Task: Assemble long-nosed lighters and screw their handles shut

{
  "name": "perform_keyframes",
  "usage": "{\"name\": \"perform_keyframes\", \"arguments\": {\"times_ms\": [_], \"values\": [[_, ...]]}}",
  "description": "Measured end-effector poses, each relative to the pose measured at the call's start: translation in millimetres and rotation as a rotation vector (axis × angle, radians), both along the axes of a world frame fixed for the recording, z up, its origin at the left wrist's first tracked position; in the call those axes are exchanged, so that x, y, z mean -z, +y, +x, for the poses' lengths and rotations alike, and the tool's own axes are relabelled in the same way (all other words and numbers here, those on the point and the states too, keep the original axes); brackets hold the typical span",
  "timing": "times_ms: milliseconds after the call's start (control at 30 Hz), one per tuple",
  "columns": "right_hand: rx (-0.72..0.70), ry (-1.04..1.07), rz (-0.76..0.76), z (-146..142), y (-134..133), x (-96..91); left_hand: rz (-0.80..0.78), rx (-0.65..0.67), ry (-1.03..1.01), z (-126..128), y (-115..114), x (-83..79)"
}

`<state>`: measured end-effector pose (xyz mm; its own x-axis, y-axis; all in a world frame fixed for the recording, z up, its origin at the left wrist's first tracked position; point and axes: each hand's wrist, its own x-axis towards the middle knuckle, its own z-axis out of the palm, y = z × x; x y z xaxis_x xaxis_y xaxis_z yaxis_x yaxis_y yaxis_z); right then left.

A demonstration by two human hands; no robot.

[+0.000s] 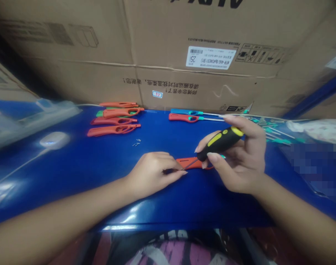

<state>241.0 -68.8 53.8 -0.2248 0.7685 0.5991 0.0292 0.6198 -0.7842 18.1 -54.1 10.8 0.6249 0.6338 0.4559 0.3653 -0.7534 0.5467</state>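
Note:
In the head view, my right hand (pixel 246 163) is wrapped round the black and yellow handle of a screwdriver (pixel 219 143). Its shaft slants down to the left onto an orange-red lighter (pixel 188 162) lying on the table. My left hand (pixel 154 173) is closed at the lighter's left end, thumb and index finger pinched beside the screwdriver's tip. That end of the lighter is covered by my fingers, and whether a screw sits under the tip I cannot tell. A few small screws (pixel 136 142) lie loose beyond my left hand.
Several orange and red lighter handles (pixel 114 130) lie at the back left. Blue and red lighters (pixel 181 117) with metal tubes lie at the back, near more metal tubes (pixel 281 134). A large cardboard box (pixel 162 48) stands behind. A white round device (pixel 54 140) sits left.

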Motion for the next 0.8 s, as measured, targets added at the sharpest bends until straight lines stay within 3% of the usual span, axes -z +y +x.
{"name": "perform_keyframes", "arguments": {"times_ms": [133, 500, 633, 800], "values": [[0.08, 0.039, 0.014, -1.8, 1.6, 4.2, -0.002, -0.005, -0.014, 0.7, -0.3, -0.6], [0.123, 0.075, -0.004, -3.0, 2.6, 0.7, -0.133, -0.08, 0.042, -0.1, 1.0, -5.5], [0.156, 0.107, -0.065, -2.2, 2.7, -2.2, -0.159, -0.093, 0.005, 1.0, 0.6, -7.3], [0.164, 0.071, -0.025, -3.2, 1.9, -1.7, -0.182, -0.071, -0.072, 2.3, 0.1, -8.4]]}}
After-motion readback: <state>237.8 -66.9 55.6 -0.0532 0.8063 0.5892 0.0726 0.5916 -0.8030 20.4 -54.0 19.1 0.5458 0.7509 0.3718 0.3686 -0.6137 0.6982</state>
